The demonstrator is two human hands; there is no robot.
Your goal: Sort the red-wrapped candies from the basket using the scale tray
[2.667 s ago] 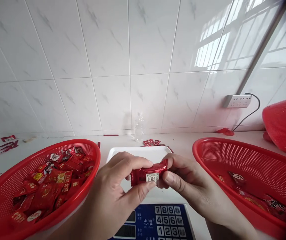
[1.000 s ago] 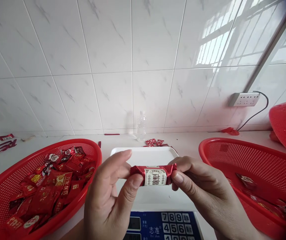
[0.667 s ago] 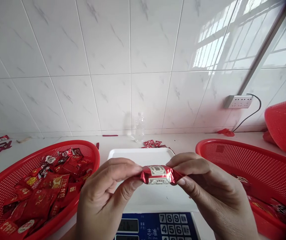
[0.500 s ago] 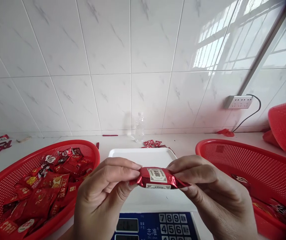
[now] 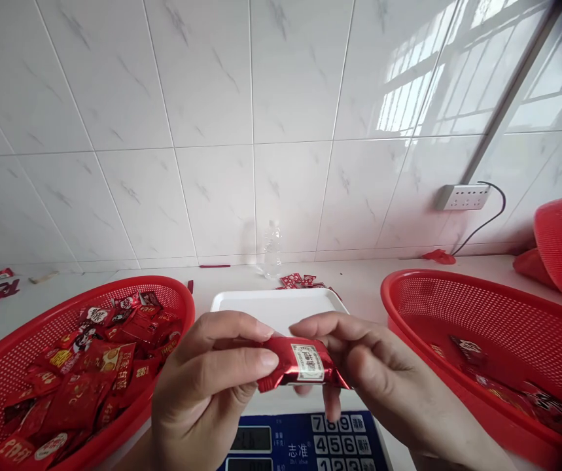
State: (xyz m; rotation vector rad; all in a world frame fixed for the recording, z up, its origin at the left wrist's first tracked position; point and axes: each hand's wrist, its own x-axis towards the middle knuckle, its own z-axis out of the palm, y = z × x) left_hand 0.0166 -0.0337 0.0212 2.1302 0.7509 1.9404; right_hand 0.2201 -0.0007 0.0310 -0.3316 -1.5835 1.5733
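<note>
A shiny red wrapped candy (image 5: 288, 360) with a cream printed label is held up over the front of a weighing scale (image 5: 300, 441). My left hand (image 5: 212, 376) pinches its left end between thumb and fingers. At the candy's right end, my right hand (image 5: 383, 373) has its fingers spread, some behind and below the wrapper; whether they touch it I cannot tell. Behind the hands lies the scale's white tray (image 5: 281, 299), partly covered by them. The blue keypad and display show below the candy.
On the left stands a red basket (image 5: 163, 282) full of red snack packets; another red basket (image 5: 422, 280) on the right holds several packets. A clear plastic bottle (image 5: 273, 252) and small red packets (image 5: 298, 280) sit near the tiled wall. A power strip (image 5: 464, 196) hangs at right.
My right hand has loosened from its pinch on the candy's right end and its fingers have opened. The candy has turned slightly and moved a little lower, still in my left hand.
</note>
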